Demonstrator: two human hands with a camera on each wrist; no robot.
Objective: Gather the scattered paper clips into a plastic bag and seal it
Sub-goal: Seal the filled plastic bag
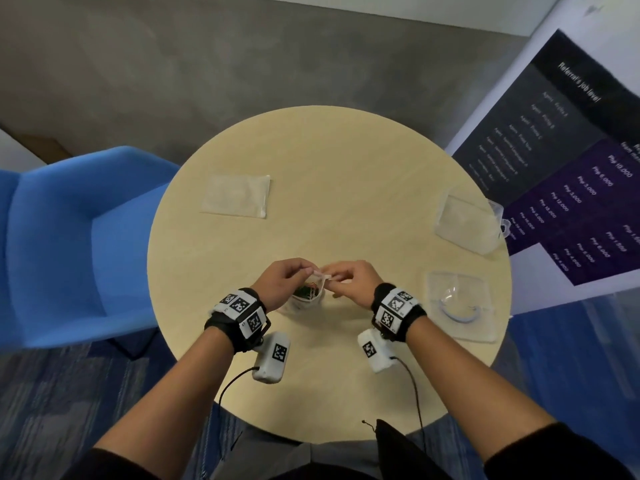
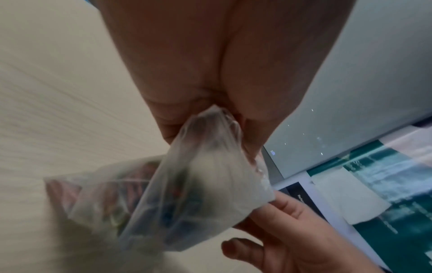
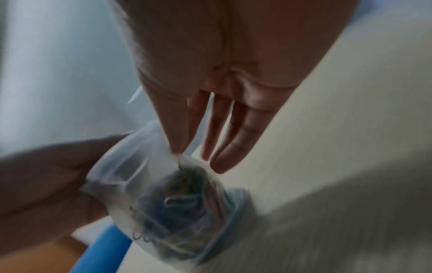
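A small clear plastic bag [image 1: 306,299] hangs just above the round table [image 1: 346,161], near its front middle. Coloured paper clips [image 1: 306,292] fill its bottom, seen blurred through the plastic [image 3: 177,206]. My left hand [image 1: 289,277] pinches the left end of the bag's top strip [image 2: 217,118]. My right hand [image 1: 348,277] pinches the right end of the same strip between thumb and forefinger [image 3: 178,147]; its other fingers stay straight. The top edge [image 1: 322,275] stretches between both hands. No loose clips show on the table.
A flat empty clear bag [image 1: 237,195] lies at the table's back left. Two clear plastic container pieces sit on the right: one [image 1: 467,223] at the edge, another [image 1: 459,304] nearer me. A blue chair [image 1: 69,244] stands left; a printed banner [image 1: 571,168] leans right.
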